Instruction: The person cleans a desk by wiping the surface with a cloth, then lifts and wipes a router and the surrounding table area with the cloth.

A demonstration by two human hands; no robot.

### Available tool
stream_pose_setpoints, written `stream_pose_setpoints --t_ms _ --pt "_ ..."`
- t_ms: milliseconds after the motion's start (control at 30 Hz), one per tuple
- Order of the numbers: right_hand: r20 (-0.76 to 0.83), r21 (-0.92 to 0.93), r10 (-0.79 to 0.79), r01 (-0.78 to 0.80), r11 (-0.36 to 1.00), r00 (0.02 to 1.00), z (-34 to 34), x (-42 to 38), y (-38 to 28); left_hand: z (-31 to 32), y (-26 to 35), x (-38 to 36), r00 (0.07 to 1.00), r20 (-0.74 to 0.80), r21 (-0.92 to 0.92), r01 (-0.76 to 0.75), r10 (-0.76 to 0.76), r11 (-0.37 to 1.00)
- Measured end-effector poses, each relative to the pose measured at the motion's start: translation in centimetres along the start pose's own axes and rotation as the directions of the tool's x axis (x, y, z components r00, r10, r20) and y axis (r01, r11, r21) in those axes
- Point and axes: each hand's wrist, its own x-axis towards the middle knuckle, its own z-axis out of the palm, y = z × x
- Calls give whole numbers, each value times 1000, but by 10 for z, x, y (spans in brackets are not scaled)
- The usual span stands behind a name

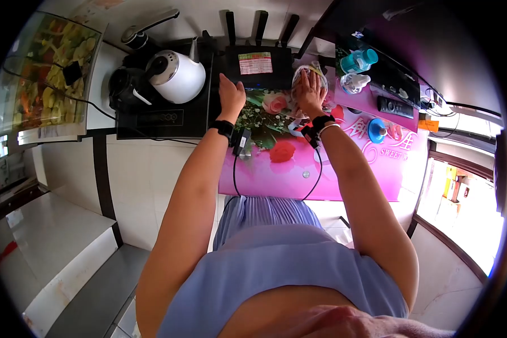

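Note:
My left hand (231,94) rests with its fingers on the near left edge of a black router (258,66) with three upright antennas and a red-and-green label. My right hand (310,90) presses flat on a crumpled pale cloth (299,79) just right of the router, on the pink flowered table cover (276,169). Both wrists wear black bands with cables running down over the table edge.
A white kettle (177,76) stands on a black tea tray (152,118) left of the router. To the right lie a teal-capped bottle (359,59), a clear bottle (355,83), a remote control (394,106) and a blue round object (376,129).

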Motion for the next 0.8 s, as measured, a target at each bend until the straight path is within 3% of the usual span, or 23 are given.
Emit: stream_pose_setpoints --t_ms 100,133,200,233,333,367,500,600,700,733,800 --pt "44 2 -71 71 997 997 -1 10 8 -12 21 15 946 165 -128 301 -279 945" --pt "51 4 -69 69 998 996 -2 9 10 -9 21 12 943 169 -123 307 -285 944" --pt "50 35 -109 107 994 993 -6 7 11 -6 20 5 988 29 -82 156 -154 984" --pt "56 38 -113 111 993 992 -8 5 11 -3 23 -3 987 -160 -46 16 -23 999" --pt "66 117 -103 95 989 992 -23 -34 10 -17 29 -25 984 -163 83 -54 67 995" --pt "29 16 -211 211 977 977 -19 -54 21 -14 22 -33 978 -145 80 -138 149 987" --pt "198 29 -240 239 971 950 -50 -130 18 0 9 -56 934 -167 140 -294 316 945" --pt "332 27 -221 225 974 917 -59 -162 25 -1 12 -62 928 -60 141 -356 367 924" --pt "345 85 -241 226 970 907 -69 -170 30 -4 16 -75 934 64 157 -358 353 920" --pt "356 123 -261 232 965 897 -72 -172 29 -4 17 -75 932 65 155 -363 357 919" --pt "359 139 -256 219 966 897 -74 -172 28 -2 16 -74 958 -75 241 -251 275 938"
